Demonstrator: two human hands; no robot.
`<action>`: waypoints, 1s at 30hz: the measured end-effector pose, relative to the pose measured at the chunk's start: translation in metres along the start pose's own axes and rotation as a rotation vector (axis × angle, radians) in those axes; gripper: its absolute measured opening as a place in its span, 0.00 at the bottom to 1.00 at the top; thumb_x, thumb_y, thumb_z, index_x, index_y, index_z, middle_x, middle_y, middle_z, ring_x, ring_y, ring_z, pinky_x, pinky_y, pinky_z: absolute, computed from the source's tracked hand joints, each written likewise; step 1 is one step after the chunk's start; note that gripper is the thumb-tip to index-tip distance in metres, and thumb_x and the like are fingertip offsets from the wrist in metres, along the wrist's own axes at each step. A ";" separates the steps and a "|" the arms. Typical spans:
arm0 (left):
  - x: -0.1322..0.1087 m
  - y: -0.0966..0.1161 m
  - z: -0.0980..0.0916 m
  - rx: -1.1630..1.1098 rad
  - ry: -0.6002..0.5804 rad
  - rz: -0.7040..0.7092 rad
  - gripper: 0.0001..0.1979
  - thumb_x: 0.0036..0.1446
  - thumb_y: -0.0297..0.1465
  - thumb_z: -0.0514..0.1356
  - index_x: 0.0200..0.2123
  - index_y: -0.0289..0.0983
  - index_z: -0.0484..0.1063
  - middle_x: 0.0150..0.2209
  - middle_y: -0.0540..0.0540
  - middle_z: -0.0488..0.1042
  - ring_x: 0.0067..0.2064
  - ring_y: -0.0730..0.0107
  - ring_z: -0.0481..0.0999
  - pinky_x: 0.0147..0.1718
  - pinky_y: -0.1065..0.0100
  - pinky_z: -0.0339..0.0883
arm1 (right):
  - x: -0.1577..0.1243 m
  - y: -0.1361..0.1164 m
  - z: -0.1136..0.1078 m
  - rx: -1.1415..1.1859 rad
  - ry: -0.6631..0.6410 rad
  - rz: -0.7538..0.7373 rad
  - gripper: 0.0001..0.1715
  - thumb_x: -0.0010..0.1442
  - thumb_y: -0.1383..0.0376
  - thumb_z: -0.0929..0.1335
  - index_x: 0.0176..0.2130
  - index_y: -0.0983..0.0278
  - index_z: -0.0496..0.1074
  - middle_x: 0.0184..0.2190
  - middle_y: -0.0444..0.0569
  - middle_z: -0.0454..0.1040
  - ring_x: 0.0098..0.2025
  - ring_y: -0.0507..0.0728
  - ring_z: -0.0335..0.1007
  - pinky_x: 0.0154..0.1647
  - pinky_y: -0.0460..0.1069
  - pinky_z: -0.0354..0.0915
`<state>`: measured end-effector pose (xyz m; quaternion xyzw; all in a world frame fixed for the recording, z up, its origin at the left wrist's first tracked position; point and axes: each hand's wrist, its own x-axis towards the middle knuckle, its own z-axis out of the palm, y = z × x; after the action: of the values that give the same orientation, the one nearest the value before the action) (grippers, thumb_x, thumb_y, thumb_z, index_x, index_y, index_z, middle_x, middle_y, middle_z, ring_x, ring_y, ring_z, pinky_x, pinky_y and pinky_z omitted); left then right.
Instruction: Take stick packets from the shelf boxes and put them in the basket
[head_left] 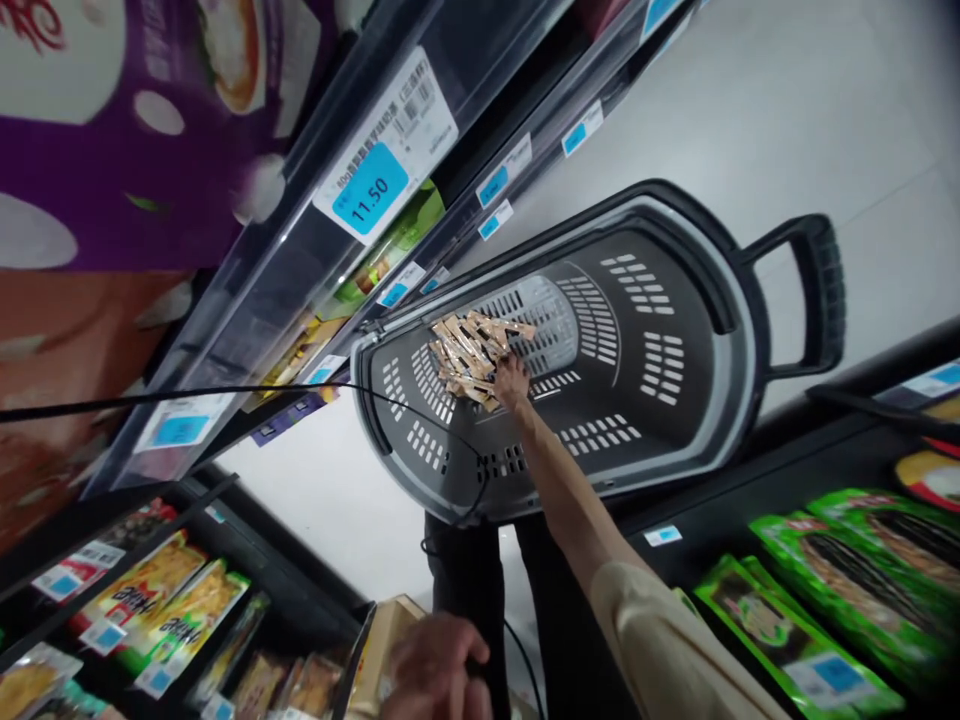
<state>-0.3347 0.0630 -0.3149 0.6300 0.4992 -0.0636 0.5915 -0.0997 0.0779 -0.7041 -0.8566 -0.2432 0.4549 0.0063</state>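
A pile of small, narrow tan packets (pixel 472 352) lies at the bottom of a large dark grey shopping basket (pixel 679 290). My right hand (pixel 512 380) reaches down into the basket, its bent fingers on the near right side of the pile and closed at the packets there. Low in the view, my left hand (pixel 442 665) is blurred with its fingers curled. It is right beside a tan cardboard box (pixel 384 645); whether it grips anything is not clear.
The basket's handle (pixel 814 290) sticks out to the right. A shelf edge with price tags (pixel 386 150) runs along the left. Green snack bags (pixel 847 580) lie at lower right, yellow bags (pixel 176 610) at lower left. A black cable (pixel 225 392) crosses above the basket.
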 end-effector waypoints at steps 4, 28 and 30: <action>-0.010 0.032 0.013 -0.148 0.120 0.021 0.20 0.64 0.38 0.59 0.54 0.72 0.71 0.46 0.44 0.80 0.44 0.50 0.80 0.39 0.46 0.78 | -0.018 -0.001 -0.014 0.056 0.040 0.005 0.25 0.66 0.74 0.61 0.55 0.70 0.78 0.63 0.69 0.70 0.63 0.68 0.65 0.61 0.59 0.63; -0.138 0.168 0.045 -0.013 -0.042 0.114 0.10 0.60 0.40 0.57 0.38 0.44 0.77 0.32 0.45 0.81 0.37 0.54 0.83 0.40 0.60 0.74 | -0.423 0.002 -0.318 0.524 0.422 -0.366 0.17 0.63 0.52 0.71 0.27 0.58 0.78 0.26 0.52 0.80 0.27 0.59 0.77 0.34 0.49 0.64; -0.156 0.178 0.045 0.004 0.013 0.147 0.10 0.58 0.38 0.57 0.36 0.45 0.77 0.32 0.45 0.81 0.37 0.50 0.83 0.40 0.57 0.74 | -0.470 0.011 -0.341 0.590 0.408 -0.399 0.23 0.63 0.46 0.70 0.24 0.57 0.76 0.20 0.49 0.76 0.23 0.59 0.73 0.30 0.50 0.62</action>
<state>-0.2632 -0.0246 -0.1024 0.6666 0.4553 -0.0166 0.5900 -0.0481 -0.0586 -0.1413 -0.8268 -0.2573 0.3158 0.3878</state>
